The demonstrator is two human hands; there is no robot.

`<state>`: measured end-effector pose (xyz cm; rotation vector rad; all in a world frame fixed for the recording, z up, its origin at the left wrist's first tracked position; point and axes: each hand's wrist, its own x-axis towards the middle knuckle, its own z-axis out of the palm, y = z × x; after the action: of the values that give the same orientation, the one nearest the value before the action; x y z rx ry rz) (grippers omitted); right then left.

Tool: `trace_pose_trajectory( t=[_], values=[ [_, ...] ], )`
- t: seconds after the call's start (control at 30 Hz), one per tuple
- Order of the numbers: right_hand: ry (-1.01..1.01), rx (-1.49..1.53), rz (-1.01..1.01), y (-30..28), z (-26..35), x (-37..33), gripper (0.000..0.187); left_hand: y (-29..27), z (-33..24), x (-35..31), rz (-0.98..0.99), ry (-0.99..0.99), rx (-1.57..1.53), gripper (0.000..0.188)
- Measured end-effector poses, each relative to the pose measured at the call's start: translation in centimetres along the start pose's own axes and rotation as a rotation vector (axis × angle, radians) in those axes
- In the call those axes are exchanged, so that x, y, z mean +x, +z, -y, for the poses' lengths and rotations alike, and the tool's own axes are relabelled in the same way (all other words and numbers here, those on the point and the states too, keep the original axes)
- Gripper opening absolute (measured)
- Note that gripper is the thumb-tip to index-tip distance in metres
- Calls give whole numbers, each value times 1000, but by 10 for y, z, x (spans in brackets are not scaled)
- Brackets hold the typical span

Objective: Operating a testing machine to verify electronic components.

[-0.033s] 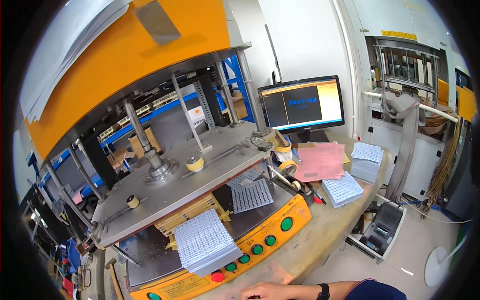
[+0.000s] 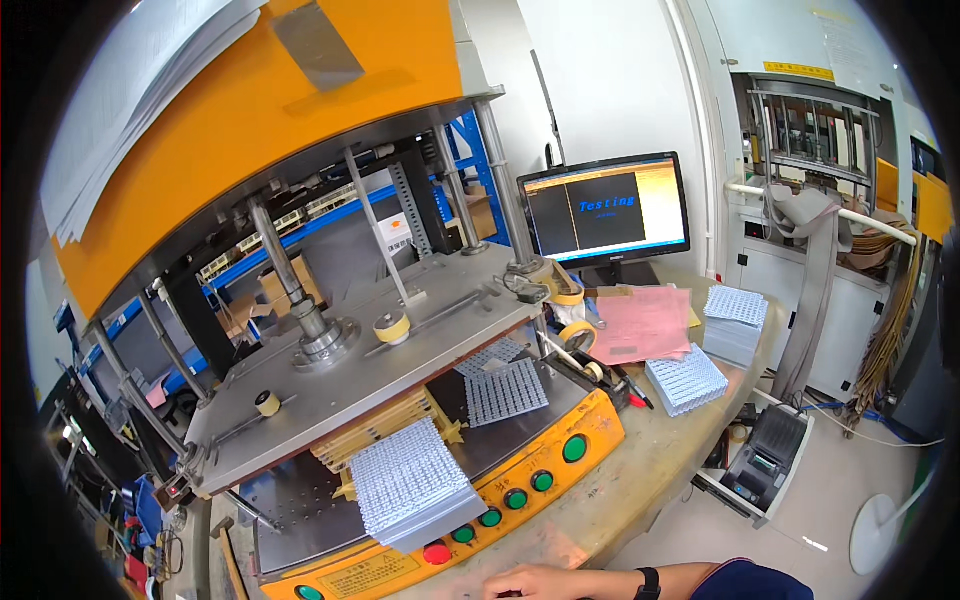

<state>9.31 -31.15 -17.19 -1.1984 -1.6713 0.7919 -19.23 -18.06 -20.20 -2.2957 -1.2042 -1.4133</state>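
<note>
My right hand (image 2: 532, 581) lies low at the front edge of the workbench, a dark watch band (image 2: 648, 583) on its wrist. The lower edge of the picture cuts off most of its fingers, so what they hold, if anything, cannot be seen. Nearest to it is the yellow control panel (image 2: 590, 420) of a press, with several green buttons and a red button (image 2: 437, 552). On the press bed, overhanging that panel, rests a thick stack of pale perforated panels (image 2: 412, 480). A single grey perforated panel (image 2: 507, 392) lies further right on the bed. My left hand is out of the picture.
Above the bed hangs the press's steel plate (image 2: 300, 395) on metal columns. To the right stand two more panel stacks (image 2: 687, 380), pink sheets (image 2: 645, 325), tape rolls (image 2: 577, 337) and a monitor (image 2: 605, 210). A printer (image 2: 765, 460) sits in a drawer beyond the bench edge.
</note>
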Motion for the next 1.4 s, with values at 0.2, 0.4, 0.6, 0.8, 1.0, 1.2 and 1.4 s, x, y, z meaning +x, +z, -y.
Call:
trace_pose_trajectory(
  t=[0.2,0.4,0.6,0.8,1.0,1.2,1.4],
  values=[
    [25,-13,-3,2,-1,-3,21,0,-2,-3,12,-74,-74,33],
    [1,-35,-3,5,-6,-3,21,-7,-4,-5,11,-32,9,34],
    [-47,119,57,9,-34,-2,19,-16,44,-15,307,-604,-615,13],
    [26,162,85,3,-19,-1,15,-43,114,53,15,-496,-434,11],
    [94,167,30,6,-17,0,14,-27,222,67,317,-456,671,44],
    [40,99,-15,7,-12,-2,16,-10,283,71,411,-754,522,36],
    [-85,28,-45,5,-22,-8,16,-27,261,83,134,-1201,-1013,16]
  ],
)
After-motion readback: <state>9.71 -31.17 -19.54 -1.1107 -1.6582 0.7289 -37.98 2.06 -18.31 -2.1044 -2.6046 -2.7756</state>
